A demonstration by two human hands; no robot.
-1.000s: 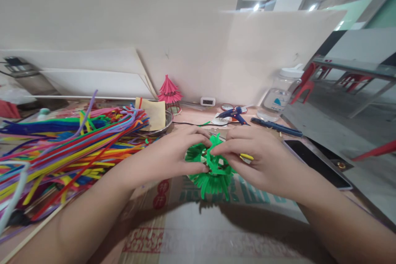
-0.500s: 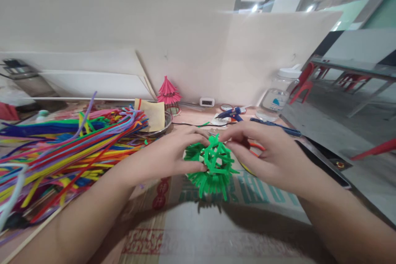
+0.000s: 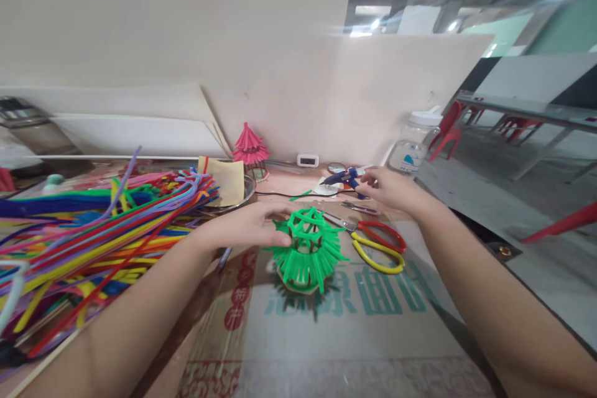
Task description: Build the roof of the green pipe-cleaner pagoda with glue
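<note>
A small green pagoda model made of pipe cleaners [image 3: 310,255], with fringed tiers and a pale base, is at the middle of the table. My left hand [image 3: 254,224] grips its left side, thumb in front and fingers partly hidden behind. Whether its base touches the cardboard I cannot tell. My right hand [image 3: 389,189] is at the rear of a blue glue gun [image 3: 342,178], thumb and forefinger apart. Between the hands lie scissors with red and yellow handles [image 3: 380,252] and a small snipping tool [image 3: 361,208].
Many coloured pipe cleaners [image 3: 116,230] are heaped at left, beside a metal bowl [image 3: 249,189] with a yellow sheet. A pink pagoda model [image 3: 252,149], a small white clock [image 3: 308,160] and a clear plastic jar [image 3: 413,143] stand at the back. Printed cardboard [image 3: 345,348] covers the table front.
My right hand has left the green pagoda and moved back and right to the glue gun. The pagoda now sits more upright in my left hand, and the scissors show fully.
</note>
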